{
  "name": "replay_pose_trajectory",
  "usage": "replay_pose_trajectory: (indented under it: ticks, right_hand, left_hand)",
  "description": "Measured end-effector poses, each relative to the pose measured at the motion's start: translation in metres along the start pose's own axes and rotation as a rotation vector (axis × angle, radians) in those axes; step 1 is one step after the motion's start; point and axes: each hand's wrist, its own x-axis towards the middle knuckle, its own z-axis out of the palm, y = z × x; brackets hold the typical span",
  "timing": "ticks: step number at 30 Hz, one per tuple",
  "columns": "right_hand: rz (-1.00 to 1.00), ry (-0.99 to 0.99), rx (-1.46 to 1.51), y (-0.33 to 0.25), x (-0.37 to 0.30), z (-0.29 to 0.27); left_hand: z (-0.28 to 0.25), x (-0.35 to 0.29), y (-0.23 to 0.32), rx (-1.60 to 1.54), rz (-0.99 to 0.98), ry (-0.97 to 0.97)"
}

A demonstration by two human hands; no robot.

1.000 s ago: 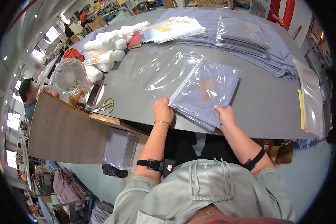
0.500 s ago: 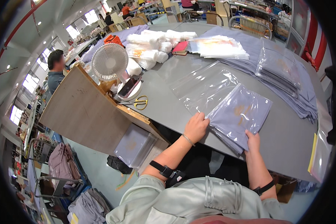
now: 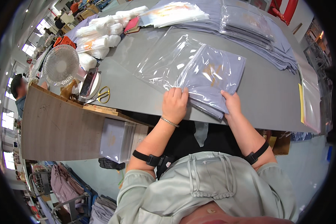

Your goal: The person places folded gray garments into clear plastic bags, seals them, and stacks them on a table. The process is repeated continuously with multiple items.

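Steadying a folded lavender cloth in clear film (image 3: 220, 71) with both hands at the grey table's (image 3: 265, 86) near edge.
I record the right hand (image 3: 233, 101) closed on its near right corner, thumb above, apparently to stop the layers slipping; the left hand (image 3: 174, 102) rests bunched fingers on the film at the left edge, whether pinching or pressing I cannot tell. Loose clear film (image 3: 162, 63) lies spread leftward, likely for clearance. The right fingers are hidden underneath; glare breaks up the gold print (image 3: 212, 72).

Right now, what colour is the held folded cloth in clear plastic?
Folded cloth: greyish lavender, head view.
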Motion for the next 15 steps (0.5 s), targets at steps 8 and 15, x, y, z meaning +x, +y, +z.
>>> replay_pose_trajectory:
  ticks: [8,15]
  right_hand:
    - [0.024,0.029,0.029,0.0,-0.001,0.005]
    - [-0.019,-0.004,0.14,0.006,0.014,0.009]
  left_hand:
    - [0.014,-0.024,-0.01,0.067,-0.491,-0.113]
    - [0.006,-0.011,0.056,-0.784,-0.586,-0.204]
